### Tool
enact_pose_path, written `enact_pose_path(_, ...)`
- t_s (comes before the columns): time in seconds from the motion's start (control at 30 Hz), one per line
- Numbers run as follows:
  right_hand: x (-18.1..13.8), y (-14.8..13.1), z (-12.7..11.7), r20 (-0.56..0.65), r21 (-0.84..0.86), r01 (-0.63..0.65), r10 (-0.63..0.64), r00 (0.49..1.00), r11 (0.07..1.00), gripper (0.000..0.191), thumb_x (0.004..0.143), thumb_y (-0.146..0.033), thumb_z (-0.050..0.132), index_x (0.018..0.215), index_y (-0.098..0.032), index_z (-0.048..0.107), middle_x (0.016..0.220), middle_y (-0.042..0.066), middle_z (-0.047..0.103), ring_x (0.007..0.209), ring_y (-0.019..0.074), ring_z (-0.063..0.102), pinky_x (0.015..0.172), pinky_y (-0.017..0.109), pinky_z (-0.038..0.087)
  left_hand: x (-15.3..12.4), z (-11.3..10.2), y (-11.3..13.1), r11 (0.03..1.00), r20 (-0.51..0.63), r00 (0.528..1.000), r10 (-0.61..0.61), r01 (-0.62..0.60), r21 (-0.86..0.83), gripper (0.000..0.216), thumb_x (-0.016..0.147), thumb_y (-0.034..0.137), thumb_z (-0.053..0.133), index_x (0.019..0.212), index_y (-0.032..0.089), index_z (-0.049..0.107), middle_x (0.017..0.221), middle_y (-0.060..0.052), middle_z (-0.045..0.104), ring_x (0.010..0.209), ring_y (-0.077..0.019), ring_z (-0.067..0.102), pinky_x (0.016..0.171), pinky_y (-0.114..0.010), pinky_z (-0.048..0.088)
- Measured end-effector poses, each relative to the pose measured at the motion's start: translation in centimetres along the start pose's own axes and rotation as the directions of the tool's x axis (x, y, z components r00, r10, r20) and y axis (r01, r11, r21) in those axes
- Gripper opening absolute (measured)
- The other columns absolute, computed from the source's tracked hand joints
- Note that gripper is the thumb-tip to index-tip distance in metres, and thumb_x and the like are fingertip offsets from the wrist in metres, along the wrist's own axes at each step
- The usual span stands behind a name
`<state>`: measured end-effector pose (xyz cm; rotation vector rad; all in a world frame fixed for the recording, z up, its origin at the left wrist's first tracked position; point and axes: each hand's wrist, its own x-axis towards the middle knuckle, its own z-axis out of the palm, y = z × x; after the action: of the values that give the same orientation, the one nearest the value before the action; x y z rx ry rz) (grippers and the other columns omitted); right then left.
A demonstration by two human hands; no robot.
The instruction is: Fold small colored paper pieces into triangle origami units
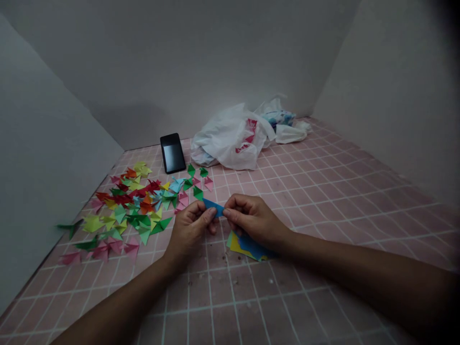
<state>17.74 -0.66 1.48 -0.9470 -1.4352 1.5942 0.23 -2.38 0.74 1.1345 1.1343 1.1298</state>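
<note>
Pink cloth with a white grid of lines across the near ground, marked with small specks. Just beyond, partly under the right hand, a loose stack of flat paper sheets, blue on top, with yellow and pale green at the edges. Right fingers curled, thumb and forefinger closed in a pinch on one end of a small folded blue paper. At its other end, the left hand, likewise nearly closed on it, thumb across the face. To the left and farther out, a broad scatter of folded paper pieces, many overlapping: pink nearest, then green and yellow, with red, orange and light blue towards the middle. Farther back, a black phone with a glossy screen; impossible to tell whether propped or flat. To its right, a crumpled white plastic bag with red print. Behind that, a white and blue bundle near the grey back wall.
</note>
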Motion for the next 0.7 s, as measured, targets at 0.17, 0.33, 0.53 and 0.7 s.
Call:
enact_pose_path(0.17, 0.08, 0.22, 0.0, 0.02, -0.002, 0.005, -0.005, 1.0, 1.0, 0.016, 0.082, -0.031, 0.062, 0.075, -0.018, 0.055, 0.056, -0.005, 0.052, 0.046, 0.0073, 0.044, 0.043, 0.021, 0.032, -0.11, 0.14, 0.11, 0.998, -0.02, 1.0, -0.016, 0.017, 0.057, 0.025, 0.079, 0.034, 0.071, 0.068, 0.018, 0.056, 0.049, 0.006, 0.056, 0.045, -0.007, 0.046, 0.047, -0.019, 0.033)
enact_pose_path(0.33, -0.05, 0.13, 0.14, 0.041, -0.018, -0.024, 0.025, 0.999, 1.0, 0.016, 0.082, -0.028, 0.061, 0.071, -0.018, 0.054, 0.054, -0.006, 0.05, 0.045, 0.0068, 0.043, 0.043, 0.021, 0.032, -0.33, 0.38, 0.19, 0.998, -0.028, 0.999, -0.024, 0.026, 0.064, 0.027, 0.078, 0.037, 0.071, 0.069, 0.018, 0.054, 0.049, 0.007, 0.051, 0.044, -0.0065, 0.042, 0.045, -0.019, 0.029)
enact_pose_path(0.53, -0.12, 0.4, 0.26, 0.066, -0.004, -0.045, 0.045, 0.997, 0.999, 0.014, 0.082, -0.027, 0.062, 0.074, -0.018, 0.056, 0.054, -0.006, 0.051, 0.044, 0.0069, 0.045, 0.042, 0.02, 0.033, -0.27, 0.35, 0.18, 0.996, 0.022, 1.0, -0.016, 0.014, 0.089, 0.029, 0.079, 0.039, 0.071, 0.069, 0.017, 0.055, 0.051, 0.007, 0.049, 0.044, -0.0059, 0.04, 0.045, -0.019, 0.029)
enact_pose_path(0.7, -0.08, 0.67, 0.17, 0.079, 0.028, -0.066, 0.064, 0.995, 0.997, 0.02, 0.084, -0.034, 0.062, 0.073, -0.018, 0.056, 0.058, -0.004, 0.056, 0.044, 0.0071, 0.048, 0.043, 0.02, 0.036, -0.16, 0.32, 0.08, 0.998, 0.068, 0.997, -0.028, 0.024, 0.052, 0.026, 0.08, 0.039, 0.071, 0.074, 0.016, 0.06, 0.057, 0.006, 0.052, 0.049, -0.0067, 0.044, 0.049, -0.019, 0.033)
